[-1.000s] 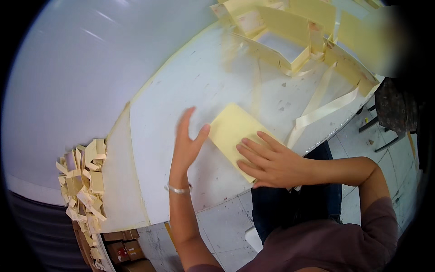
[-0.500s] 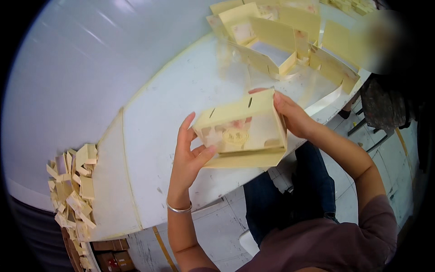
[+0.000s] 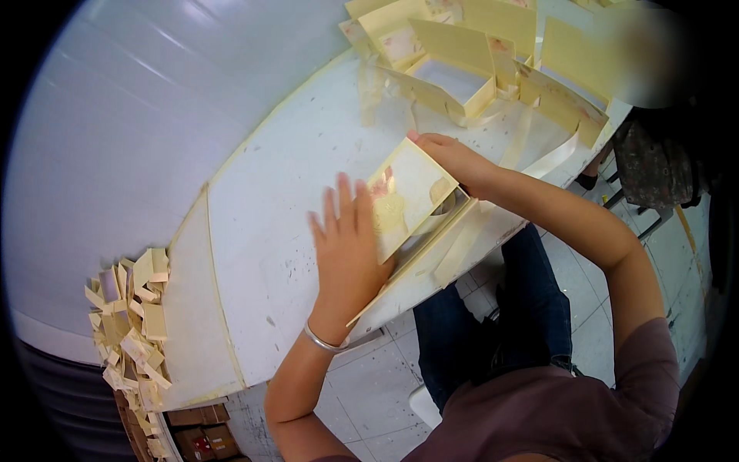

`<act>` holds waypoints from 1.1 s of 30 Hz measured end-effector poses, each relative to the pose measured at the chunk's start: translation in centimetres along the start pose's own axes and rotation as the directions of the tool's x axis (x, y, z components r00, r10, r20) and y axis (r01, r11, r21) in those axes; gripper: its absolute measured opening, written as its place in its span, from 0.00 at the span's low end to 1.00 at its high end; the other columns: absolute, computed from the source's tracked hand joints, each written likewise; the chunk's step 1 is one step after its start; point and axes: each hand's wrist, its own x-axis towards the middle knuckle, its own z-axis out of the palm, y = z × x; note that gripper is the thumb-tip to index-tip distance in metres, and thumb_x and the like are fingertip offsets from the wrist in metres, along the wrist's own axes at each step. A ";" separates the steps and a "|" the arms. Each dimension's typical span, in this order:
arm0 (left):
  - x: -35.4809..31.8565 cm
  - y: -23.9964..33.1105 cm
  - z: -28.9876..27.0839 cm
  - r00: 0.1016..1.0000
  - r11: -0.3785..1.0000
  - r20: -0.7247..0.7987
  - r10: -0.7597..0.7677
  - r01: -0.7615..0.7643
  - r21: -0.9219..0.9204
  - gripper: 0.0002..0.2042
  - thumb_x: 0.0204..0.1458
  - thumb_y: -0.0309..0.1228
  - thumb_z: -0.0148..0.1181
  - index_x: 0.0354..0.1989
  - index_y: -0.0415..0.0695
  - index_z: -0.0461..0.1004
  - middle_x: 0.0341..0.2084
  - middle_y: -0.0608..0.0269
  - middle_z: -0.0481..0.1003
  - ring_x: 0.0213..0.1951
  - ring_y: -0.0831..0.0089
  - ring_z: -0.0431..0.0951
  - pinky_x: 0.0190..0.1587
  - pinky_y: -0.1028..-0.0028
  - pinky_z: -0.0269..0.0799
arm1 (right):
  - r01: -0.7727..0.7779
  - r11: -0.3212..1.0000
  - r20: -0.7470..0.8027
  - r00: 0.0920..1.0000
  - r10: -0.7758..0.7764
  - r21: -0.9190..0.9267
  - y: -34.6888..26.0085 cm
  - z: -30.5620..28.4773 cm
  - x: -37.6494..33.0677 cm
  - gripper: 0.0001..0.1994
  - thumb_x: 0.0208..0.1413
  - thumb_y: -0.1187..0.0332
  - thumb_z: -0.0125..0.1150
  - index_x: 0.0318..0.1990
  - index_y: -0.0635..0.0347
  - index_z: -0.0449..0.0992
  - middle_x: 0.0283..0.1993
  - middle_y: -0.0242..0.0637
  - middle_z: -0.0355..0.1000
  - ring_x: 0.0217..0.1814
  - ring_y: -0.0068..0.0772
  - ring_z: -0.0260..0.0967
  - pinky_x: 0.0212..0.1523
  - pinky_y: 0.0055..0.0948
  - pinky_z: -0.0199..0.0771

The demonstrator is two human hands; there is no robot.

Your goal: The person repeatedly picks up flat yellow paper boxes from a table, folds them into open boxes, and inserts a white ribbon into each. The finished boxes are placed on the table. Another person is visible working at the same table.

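Note:
A cream cardboard gift box [image 3: 400, 196] with a printed floral face is tilted above the near edge of the table. My right hand [image 3: 454, 163] grips its far right end, the fingertips partly hidden behind the panel. Against the left side of the box lies my left hand [image 3: 344, 250], fingers stretched and spread, slightly blurred, its thumb near the lower edge. Between the printed face and a lower flap a dark gap shows on the near side. A pale ribbon [image 3: 459, 248] hangs from the box at its near right.
Several opened cream boxes [image 3: 454, 81] crowd the far right of the white table [image 3: 265, 231], with ribbons [image 3: 556, 156] trailing from them. A heap of small folded box pieces [image 3: 146, 323] fills the far left end. Brown cartons [image 3: 204, 440] sit below, and patterned fabric [image 3: 653, 173] is at right.
The box has been turned so its printed face slants upward. My left hand has loosened its grip and spread its fingers. My right hand has shifted left along with the box.

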 end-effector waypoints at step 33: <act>0.7 -3.6 0.8 0.710 -0.399 0.705 0.009 0.649 -0.648 0.23 0.52 0.38 0.48 0.50 0.31 0.59 0.39 0.49 0.70 0.36 0.63 0.75 0.34 0.66 0.77 | 0.425 -0.083 0.366 0.851 0.377 -0.902 -6.8 -8.6 -6.6 0.21 0.50 0.55 0.46 0.42 0.67 0.65 0.44 0.49 0.63 0.47 0.47 0.62 0.41 0.40 0.64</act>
